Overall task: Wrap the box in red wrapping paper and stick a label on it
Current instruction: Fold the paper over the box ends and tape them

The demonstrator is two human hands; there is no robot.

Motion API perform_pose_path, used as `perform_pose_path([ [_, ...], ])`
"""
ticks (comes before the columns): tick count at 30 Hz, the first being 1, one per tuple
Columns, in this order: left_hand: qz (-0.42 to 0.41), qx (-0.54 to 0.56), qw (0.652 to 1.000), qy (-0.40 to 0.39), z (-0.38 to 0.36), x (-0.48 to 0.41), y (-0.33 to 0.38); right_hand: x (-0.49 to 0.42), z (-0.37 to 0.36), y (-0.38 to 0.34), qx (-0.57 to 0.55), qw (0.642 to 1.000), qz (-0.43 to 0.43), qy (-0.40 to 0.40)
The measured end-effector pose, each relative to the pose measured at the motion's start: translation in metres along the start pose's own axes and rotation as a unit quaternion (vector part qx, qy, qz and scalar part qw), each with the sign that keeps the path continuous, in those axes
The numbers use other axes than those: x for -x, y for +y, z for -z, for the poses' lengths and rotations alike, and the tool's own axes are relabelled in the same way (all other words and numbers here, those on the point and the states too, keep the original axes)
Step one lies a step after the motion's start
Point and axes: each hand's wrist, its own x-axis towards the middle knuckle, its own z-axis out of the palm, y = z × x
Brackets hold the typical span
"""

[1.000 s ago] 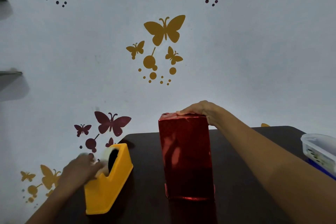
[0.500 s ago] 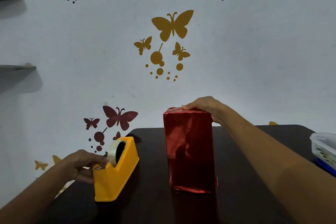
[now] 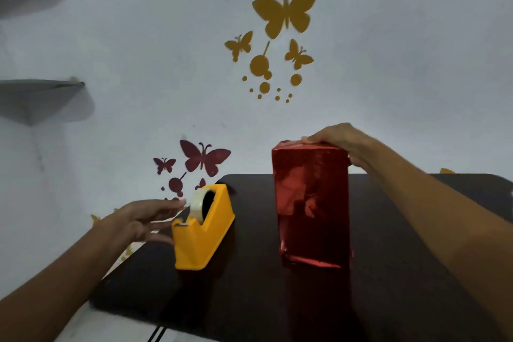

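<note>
Left hand point(image 3: 147, 221), fingers spread and empty, lies just left of the tape roll point(image 3: 200, 203) on the yellow dispenser point(image 3: 206, 241); right of that, the red-wrapped box point(image 3: 312, 203) stands upright on the table point(image 3: 249, 300), right hand point(image 3: 340, 141) pressing flat on its top.

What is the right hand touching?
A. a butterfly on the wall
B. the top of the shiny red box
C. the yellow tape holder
B: the right hand rests on the top of the upright red box, while the left hand is the one reaching toward the yellow tape holder.
</note>
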Motion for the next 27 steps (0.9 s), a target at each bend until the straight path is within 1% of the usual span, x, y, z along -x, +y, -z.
perform_pose_path([
  [5, -0.03, 0.053, 0.998, -0.021, -0.003, 0.014, -0.011, 0.0, 0.0, 0.002, 0.004, 1.0, 0.004, 0.005],
  [9, -0.06, 0.091, 0.994, 0.003, -0.009, 0.022, -0.026, -0.006, 0.0, 0.004, 0.026, 1.0, -0.006, 0.006],
  [13, -0.098, 0.121, 0.988, 0.012, -0.008, 0.021, -0.043, -0.008, 0.002, 0.003, 0.036, 0.999, -0.008, 0.002],
  [15, -0.106, 0.12, 0.986, 0.047, -0.009, 0.018, -0.057, -0.008, 0.002, 0.003, 0.038, 0.999, -0.005, 0.001],
  [19, -0.089, 0.122, 0.98, 0.128, -0.023, 0.017, -0.084, -0.006, 0.002, 0.003, 0.055, 0.998, -0.012, 0.001],
  [22, -0.08, 0.142, 0.97, 0.181, -0.038, 0.014, -0.088, -0.004, 0.002, 0.003, 0.064, 0.998, -0.01, 0.005],
  [24, -0.083, 0.159, 0.963, 0.202, -0.043, 0.011, -0.088, -0.003, 0.0, 0.002, 0.063, 0.998, -0.011, 0.009],
  [27, -0.082, 0.174, 0.959, 0.21, -0.046, 0.011, -0.09, -0.001, -0.001, 0.001, 0.047, 0.999, -0.013, 0.005],
])
